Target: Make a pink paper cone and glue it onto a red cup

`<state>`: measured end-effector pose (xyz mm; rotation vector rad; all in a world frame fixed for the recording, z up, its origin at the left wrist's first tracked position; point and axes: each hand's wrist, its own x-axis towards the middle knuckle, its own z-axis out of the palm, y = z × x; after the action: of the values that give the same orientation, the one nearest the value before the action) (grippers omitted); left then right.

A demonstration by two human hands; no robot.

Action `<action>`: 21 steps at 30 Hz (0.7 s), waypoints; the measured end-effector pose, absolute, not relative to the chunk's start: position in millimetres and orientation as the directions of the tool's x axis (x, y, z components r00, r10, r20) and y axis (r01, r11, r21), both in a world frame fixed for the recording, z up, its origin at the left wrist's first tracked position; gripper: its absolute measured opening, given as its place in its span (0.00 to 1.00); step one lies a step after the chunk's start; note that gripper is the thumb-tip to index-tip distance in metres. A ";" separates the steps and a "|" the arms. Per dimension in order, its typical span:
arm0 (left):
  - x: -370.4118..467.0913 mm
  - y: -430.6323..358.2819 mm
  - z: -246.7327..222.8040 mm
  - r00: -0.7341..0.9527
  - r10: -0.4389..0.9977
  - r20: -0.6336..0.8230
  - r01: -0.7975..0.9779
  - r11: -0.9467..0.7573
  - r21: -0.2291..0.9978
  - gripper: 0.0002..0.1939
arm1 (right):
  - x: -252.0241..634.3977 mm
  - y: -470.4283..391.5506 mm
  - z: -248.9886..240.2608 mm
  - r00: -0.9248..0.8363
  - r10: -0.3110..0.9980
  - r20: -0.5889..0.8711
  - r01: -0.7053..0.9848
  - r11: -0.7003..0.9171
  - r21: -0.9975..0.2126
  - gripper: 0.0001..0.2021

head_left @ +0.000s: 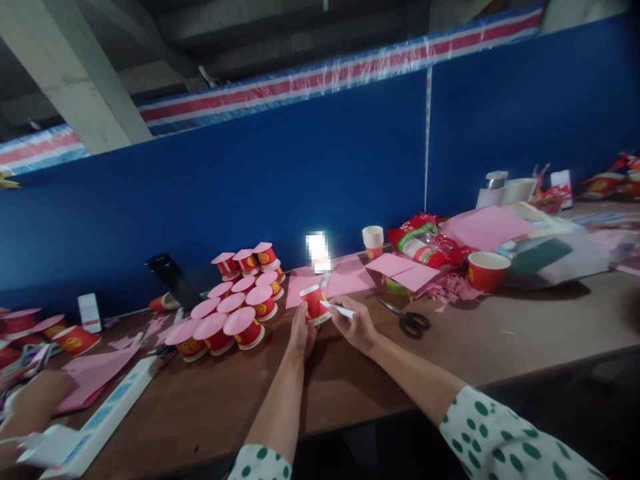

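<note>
My left hand [301, 331] is closed around a red paper cup [313, 303], steadying it above the table with its white rim showing. In my right hand [359, 327] I grip a white pen [341, 309], its tip at the cup's side. Left of the cup stand several upturned red cups with round pink paper tops [242, 321], grouped in rows. Black-handled scissors [413, 323] lie just right of my right hand. Behind the cup are pink paper sheets [350, 275] and a bright blurred patch.
A white power strip [107, 417] runs along the left, near a co-worker's hand [43, 393]. A black bottle [173, 280] leans behind the cups. Right lie pink scraps [453, 288], an orange-red cup [489, 272] and red packets [425, 240]. A blue panel [280, 180] stands behind the table.
</note>
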<state>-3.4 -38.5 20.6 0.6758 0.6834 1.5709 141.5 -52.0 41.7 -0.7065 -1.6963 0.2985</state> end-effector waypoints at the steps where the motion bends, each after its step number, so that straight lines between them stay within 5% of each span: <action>1: -3.1 -38.7 21.0 -0.098 0.995 0.036 -0.647 -0.091 0.757 0.13 | 141.7 -51.9 41.7 -0.103 0.601 0.793 0.292 0.780 -0.553 0.07; 21: 1.6 -46.3 31.8 -0.077 0.997 0.027 -0.651 -0.071 0.756 0.15 | 144.2 -49.1 40.8 -0.055 0.668 0.742 0.315 0.717 -0.622 0.08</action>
<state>1.6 -46.3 31.8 0.6717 0.6845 1.5471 144.2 -49.1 40.8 -0.8034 -1.6519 0.3444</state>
